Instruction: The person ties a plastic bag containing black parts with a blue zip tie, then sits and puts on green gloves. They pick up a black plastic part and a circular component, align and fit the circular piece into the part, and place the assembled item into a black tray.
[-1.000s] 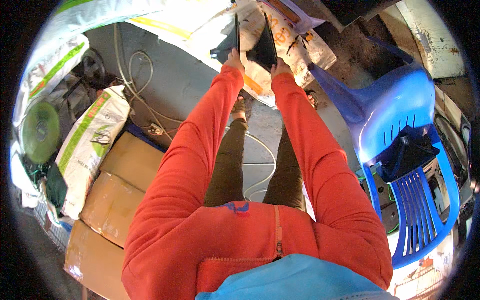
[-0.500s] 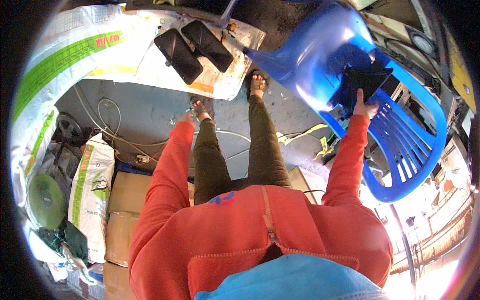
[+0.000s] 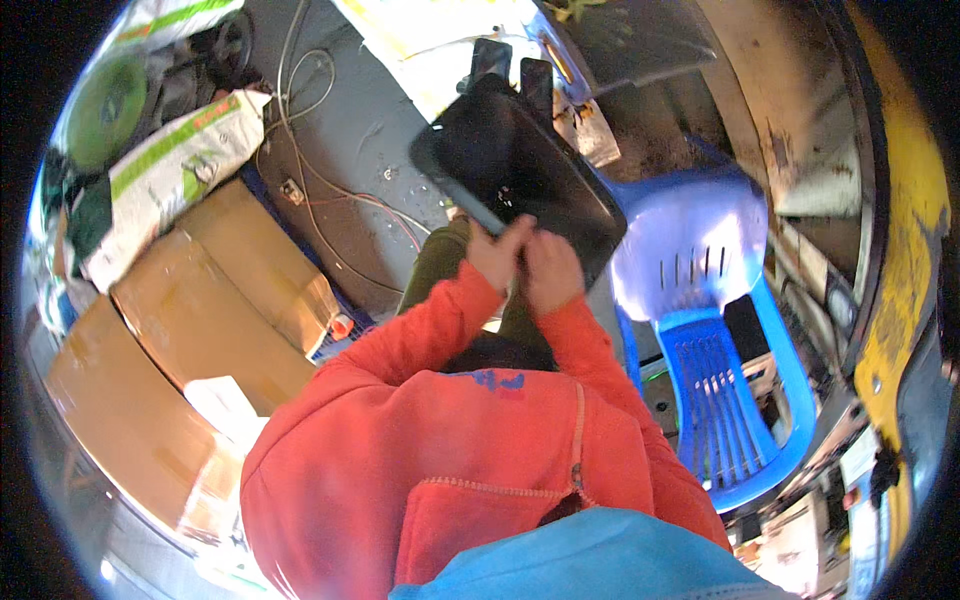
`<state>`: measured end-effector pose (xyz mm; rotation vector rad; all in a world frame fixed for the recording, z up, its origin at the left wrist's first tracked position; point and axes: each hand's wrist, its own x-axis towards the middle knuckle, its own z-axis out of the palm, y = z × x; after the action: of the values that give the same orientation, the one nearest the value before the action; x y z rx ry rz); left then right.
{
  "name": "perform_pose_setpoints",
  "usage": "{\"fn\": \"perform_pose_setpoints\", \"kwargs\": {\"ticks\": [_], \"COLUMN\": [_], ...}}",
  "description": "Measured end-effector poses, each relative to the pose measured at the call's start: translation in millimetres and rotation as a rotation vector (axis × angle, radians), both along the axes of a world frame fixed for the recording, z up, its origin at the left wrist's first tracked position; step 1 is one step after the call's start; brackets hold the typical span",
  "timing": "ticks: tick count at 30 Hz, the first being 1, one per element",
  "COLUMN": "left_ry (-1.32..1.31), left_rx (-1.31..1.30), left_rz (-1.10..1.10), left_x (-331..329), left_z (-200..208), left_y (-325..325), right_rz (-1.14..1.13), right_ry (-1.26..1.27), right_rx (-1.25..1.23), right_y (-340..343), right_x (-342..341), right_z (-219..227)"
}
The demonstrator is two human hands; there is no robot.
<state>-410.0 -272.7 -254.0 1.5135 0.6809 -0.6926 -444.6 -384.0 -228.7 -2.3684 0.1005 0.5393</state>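
Black shallow rectangular tray [image 3: 515, 150] with raised rim, apparently moulded plastic; held up in front of the body, left of the blue moulded-plastic chair [image 3: 690, 235], nearer than the pair of smaller black rectangular pieces [image 3: 490, 60] on the far side; handling, by judgement: light for its spread, fairly stiff with slight flex across the open face, smooth enough to slip; not very fragile, though a bent rim might crack; best taken by opposite rims.

Left hand [image 3: 495, 258]: fingers closed on the near rim; right hand [image 3: 552, 268]: fingers curled at the same rim, just beside the left; its hold partly hidden, firmness cannot be told.

Against half a second ago: right hand then at a black item on the chair, left hand well apart; now both together at the tray.
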Motion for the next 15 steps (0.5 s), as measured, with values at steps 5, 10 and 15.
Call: {"fn": "perform_pose_setpoints", "kwargs": {"ticks": [5,10,15], "left_ry": [-0.096,-0.239,-0.160], "left_rx": [0.388,1.053,1.126], "left_rz": [0.002,-0.940,-1.160], "left_x": [130.2,288.7,351.4], "left_z": [-146.1,-281.2,-376.0], "left_y": [99.2,159.3,145.6], "right_rz": [-0.176,-0.391,-0.561], "right_ry": [-0.193,-0.172,-0.145], "right_rx": [0.188,-0.205,-0.442], "right_y": [15.5,-38.2,-88.5], "right_x": [19.2,-70.1,-136.3], "right_z": [-44.6,-116.3,-165.3]}}
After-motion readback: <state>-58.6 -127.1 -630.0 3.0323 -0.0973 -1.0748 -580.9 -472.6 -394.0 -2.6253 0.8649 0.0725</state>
